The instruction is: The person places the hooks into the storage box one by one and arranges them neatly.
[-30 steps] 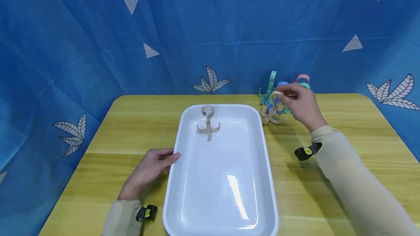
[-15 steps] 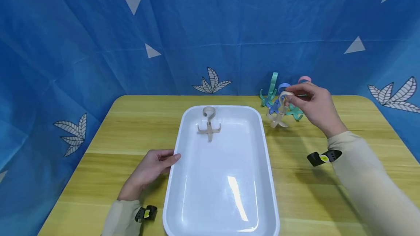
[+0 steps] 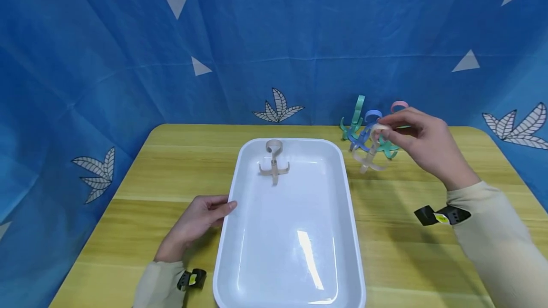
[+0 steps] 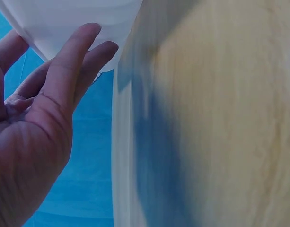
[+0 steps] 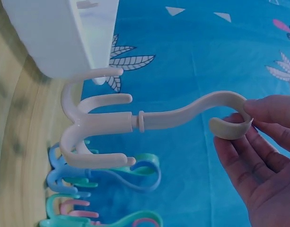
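Observation:
A beige multi-prong swivel hook (image 5: 107, 124) hangs from my right hand (image 3: 428, 144), which pinches its curled top between thumb and fingers; its prongs point down, to the right of the tray. My left hand (image 3: 197, 222) holds the left rim of the white tray (image 3: 291, 213), thumb over the edge and fingers (image 4: 64, 75) against the outer wall. Inside the tray, near its far end, lies another beige hook (image 3: 274, 171).
Behind the held hook are a teal hook (image 3: 357, 110), a blue hook (image 3: 374, 113), a green hook (image 3: 387, 149) and a pink hook (image 3: 399, 104), partly hidden. The wooden table (image 3: 180, 165) meets a blue cloth backdrop (image 3: 257, 27).
My right hand has drawn the beige hook to the right and nearer, away from the other hooks, which show more now. My left hand and the tray stay put.

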A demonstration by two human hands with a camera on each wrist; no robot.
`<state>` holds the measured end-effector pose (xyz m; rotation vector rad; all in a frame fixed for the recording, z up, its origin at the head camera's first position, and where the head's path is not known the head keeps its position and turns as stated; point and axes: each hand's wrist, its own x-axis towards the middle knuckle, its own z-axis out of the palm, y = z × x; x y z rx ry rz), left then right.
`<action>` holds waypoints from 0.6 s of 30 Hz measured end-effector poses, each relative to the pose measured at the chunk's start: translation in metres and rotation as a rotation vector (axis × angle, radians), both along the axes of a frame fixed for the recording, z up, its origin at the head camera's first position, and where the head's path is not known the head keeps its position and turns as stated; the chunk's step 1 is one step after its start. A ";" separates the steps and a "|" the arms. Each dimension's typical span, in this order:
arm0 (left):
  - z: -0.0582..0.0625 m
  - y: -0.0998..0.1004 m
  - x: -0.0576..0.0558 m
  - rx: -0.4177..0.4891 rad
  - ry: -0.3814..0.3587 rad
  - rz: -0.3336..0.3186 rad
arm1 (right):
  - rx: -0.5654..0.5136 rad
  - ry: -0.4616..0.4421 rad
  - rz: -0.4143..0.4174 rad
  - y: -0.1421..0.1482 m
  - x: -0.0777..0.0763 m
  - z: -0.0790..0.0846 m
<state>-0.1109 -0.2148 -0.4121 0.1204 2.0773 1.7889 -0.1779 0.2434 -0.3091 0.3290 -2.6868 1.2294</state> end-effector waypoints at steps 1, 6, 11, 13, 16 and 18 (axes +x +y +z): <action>0.000 0.000 0.000 0.000 -0.001 -0.001 | 0.000 0.004 0.005 0.000 0.001 0.001; 0.001 0.001 0.001 -0.008 -0.006 0.019 | -0.008 0.045 0.046 -0.004 0.002 0.008; 0.003 0.001 0.002 -0.026 -0.007 0.026 | -0.060 0.077 0.126 -0.012 0.005 0.017; 0.004 0.001 0.002 -0.028 -0.012 0.020 | -0.078 0.093 0.167 -0.016 0.007 0.019; 0.003 0.002 0.001 -0.025 -0.017 0.005 | -0.086 0.113 0.214 -0.025 0.008 0.022; 0.004 0.003 0.001 -0.025 -0.016 0.002 | -0.086 0.120 0.243 -0.033 0.007 0.024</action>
